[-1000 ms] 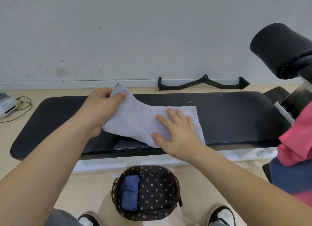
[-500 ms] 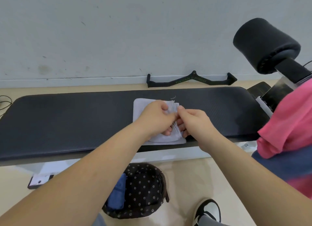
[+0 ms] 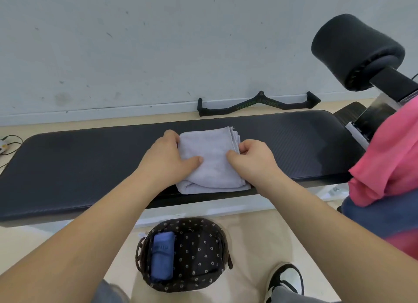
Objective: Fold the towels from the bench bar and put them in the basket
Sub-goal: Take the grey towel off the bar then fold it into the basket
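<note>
A light grey towel [image 3: 212, 160], folded into a thick square, lies on the black bench pad [image 3: 90, 167]. My left hand [image 3: 168, 160] grips its left edge, thumb on top. My right hand [image 3: 251, 161] grips its right edge where the layers stack. Below the bench on the floor stands a dark dotted basket [image 3: 203, 246] with a folded blue towel [image 3: 162, 257] along its left side. At the right a pink towel [image 3: 391, 162] and a dark blue towel [image 3: 371, 214] hang over the bench bar.
A black padded roller [image 3: 355, 51] juts out at the upper right. A black cable handle [image 3: 257, 103] lies on the floor by the wall. My shoe [image 3: 285, 282] is to the right of the basket. A white device with cables [image 3: 3, 144] sits far left.
The grey towel went from half-spread to a compact folded square. Both hands moved from pinching its right edge to gripping its two sides.
</note>
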`<state>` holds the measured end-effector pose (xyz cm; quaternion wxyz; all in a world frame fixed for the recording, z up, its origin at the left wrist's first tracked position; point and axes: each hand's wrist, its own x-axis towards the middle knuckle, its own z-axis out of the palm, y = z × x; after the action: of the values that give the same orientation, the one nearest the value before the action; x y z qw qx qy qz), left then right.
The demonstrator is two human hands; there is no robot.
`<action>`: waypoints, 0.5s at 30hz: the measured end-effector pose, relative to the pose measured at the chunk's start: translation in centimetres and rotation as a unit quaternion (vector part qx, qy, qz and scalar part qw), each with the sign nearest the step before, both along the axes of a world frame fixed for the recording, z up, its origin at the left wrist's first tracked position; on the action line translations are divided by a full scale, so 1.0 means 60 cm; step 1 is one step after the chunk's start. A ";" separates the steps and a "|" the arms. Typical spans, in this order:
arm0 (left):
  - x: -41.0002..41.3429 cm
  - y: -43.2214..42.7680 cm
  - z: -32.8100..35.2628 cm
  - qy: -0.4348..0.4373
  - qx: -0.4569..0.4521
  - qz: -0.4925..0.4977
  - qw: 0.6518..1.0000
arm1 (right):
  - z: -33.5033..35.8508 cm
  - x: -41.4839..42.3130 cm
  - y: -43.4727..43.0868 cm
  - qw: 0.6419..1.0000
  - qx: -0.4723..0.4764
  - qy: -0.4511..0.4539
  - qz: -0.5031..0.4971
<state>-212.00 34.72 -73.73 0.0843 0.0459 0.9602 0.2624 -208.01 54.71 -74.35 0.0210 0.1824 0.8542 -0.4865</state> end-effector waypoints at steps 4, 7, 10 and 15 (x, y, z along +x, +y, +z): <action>0.016 0.008 -0.007 -0.026 -0.034 0.010 0.999 | -0.007 -0.002 0.005 0.999 0.043 0.000 -0.008; 0.033 0.021 -0.020 0.025 -0.084 0.003 0.996 | -0.010 -0.002 -0.003 0.986 0.165 0.001 0.025; 0.035 0.023 -0.028 0.029 -0.064 0.013 0.997 | -0.017 0.000 -0.007 0.934 0.334 0.090 0.088; 0.022 0.003 -0.007 -0.092 0.200 0.086 0.972 | -0.038 0.001 -0.009 0.933 0.315 0.005 0.172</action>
<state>-210.66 34.92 -74.15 0.1388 -0.0455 0.8768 0.4581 -207.94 54.18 -76.63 0.0415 0.0274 0.9821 -0.1819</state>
